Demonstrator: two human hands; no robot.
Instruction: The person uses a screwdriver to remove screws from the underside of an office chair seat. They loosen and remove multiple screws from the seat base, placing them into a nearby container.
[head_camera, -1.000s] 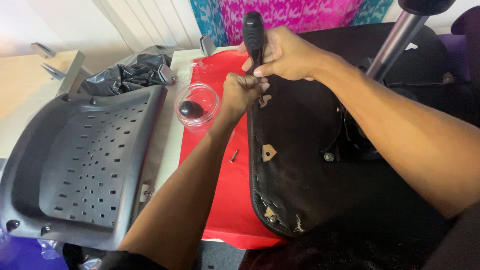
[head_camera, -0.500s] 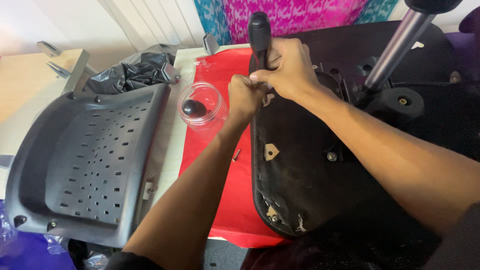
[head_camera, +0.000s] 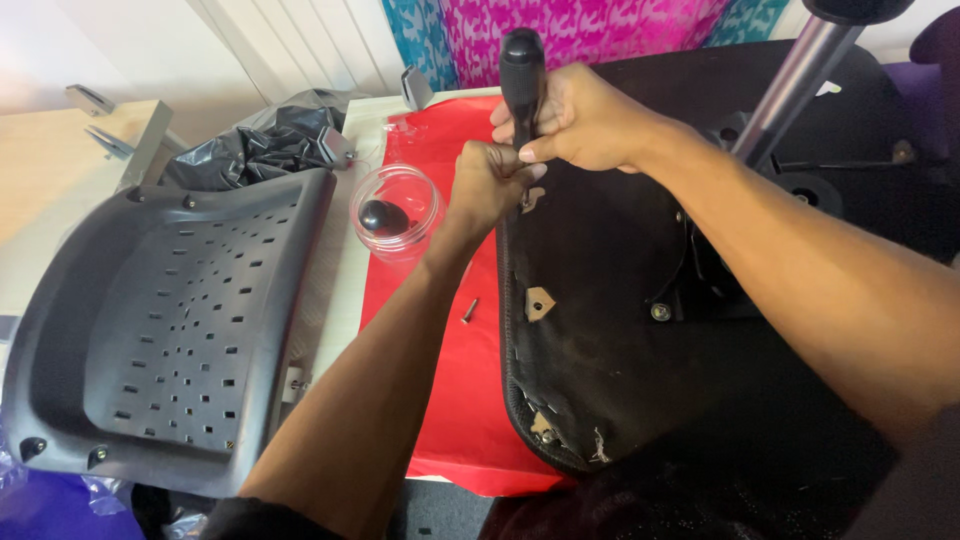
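Note:
An upturned black chair seat (head_camera: 610, 330) lies on a red sheet (head_camera: 450, 390). My right hand (head_camera: 580, 120) grips the black handle of a screwdriver (head_camera: 522, 75) held upright at the seat's far left edge. My left hand (head_camera: 485, 185) is closed just below it, pinching around the tool's shaft where it meets the seat; the tip is hidden by my fingers. A loose screw (head_camera: 468, 311) lies on the red sheet beside the seat.
A grey perforated plastic chair back (head_camera: 170, 320) lies at left. A clear round jar (head_camera: 395, 212) with a black knob inside stands between it and the seat. The chair's metal column (head_camera: 795, 80) rises at top right. Black plastic bag (head_camera: 250, 145) behind.
The view shifted slightly; my right hand re-gripped the screwdriver handle, turning a little, while my left hand stayed at the shaft.

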